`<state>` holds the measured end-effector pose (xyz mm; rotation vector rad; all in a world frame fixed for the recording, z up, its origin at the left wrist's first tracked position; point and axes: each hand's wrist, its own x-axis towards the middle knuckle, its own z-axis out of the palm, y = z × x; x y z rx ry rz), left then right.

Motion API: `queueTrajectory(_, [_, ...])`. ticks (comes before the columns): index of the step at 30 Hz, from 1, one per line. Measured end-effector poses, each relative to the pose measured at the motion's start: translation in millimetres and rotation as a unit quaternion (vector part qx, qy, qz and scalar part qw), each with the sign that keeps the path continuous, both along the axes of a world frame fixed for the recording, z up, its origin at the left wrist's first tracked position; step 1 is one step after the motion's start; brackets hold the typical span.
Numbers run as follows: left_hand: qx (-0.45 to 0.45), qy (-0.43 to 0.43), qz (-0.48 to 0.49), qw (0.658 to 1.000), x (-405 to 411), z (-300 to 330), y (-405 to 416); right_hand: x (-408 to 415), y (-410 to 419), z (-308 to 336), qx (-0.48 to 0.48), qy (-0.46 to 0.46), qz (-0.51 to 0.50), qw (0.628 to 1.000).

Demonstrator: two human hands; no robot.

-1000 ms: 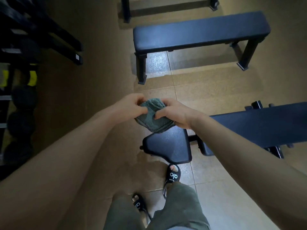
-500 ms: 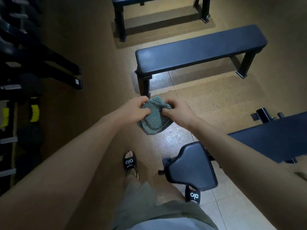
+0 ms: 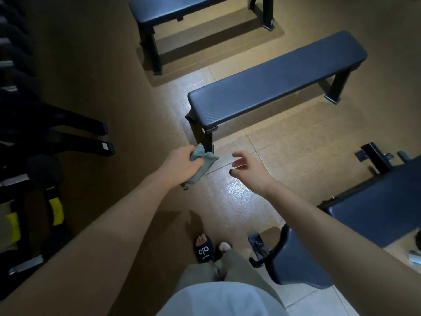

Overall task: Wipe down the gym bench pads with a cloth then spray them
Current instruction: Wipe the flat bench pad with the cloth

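A crumpled grey-green knitted cloth point(image 3: 200, 164) is bunched into a loose wad, one ribbed corner poking up above the knuckles and a darker fringed edge trailing down below the wrist. It is held in the air over the glossy tan floor tiles point(image 3: 241, 201), just in front of the near leg of the flat black padded gym bench point(image 3: 275, 85), and no pad is touched by it. The bench pad is seen as long and rectangular, with a fine textured vinyl skin and rounded corners, carried on black metal legs. A second flat black bench point(image 3: 180, 10) is seen beyond it, on a brown rubber mat.

The left hand point(image 3: 182, 164) is stretched forward at arm's length, and the cloth is clenched in its curled fingers, the back of the hand turned up. The right hand point(image 3: 248, 166) is held out beside it, apart from the cloth, with nothing grasped: the fingers are spread and loosely bent, the thumb lifted, dark polish seen on one nail.

At lower right the dark blue-black pads of an adjustable bench point(image 3: 376, 208) are partly covered by the right forearm. A black dumbbell rack with yellow-marked weights point(image 3: 54, 208) is made out dimly at far left. Below, black slide sandals with white lettering point(image 3: 204, 250) are worn on the feet.
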<state>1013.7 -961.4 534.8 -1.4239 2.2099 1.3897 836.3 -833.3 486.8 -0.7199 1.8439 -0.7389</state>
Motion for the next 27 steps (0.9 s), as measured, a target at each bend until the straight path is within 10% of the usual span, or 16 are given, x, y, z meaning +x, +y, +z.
queueTrajectory(16, [-0.071, -0.069, 0.124, 0.987, -135.2, -96.7, -181.6, -144.6, -172.1, -115.1, 0.007, -0.029, -0.114, 0.993])
queueTrajectory(27, [-0.305, -0.06, 0.121, 0.943, -235.0, -312.4, -332.1, -210.5, -319.4, -343.0, -0.04, 0.187, -0.133, 0.973])
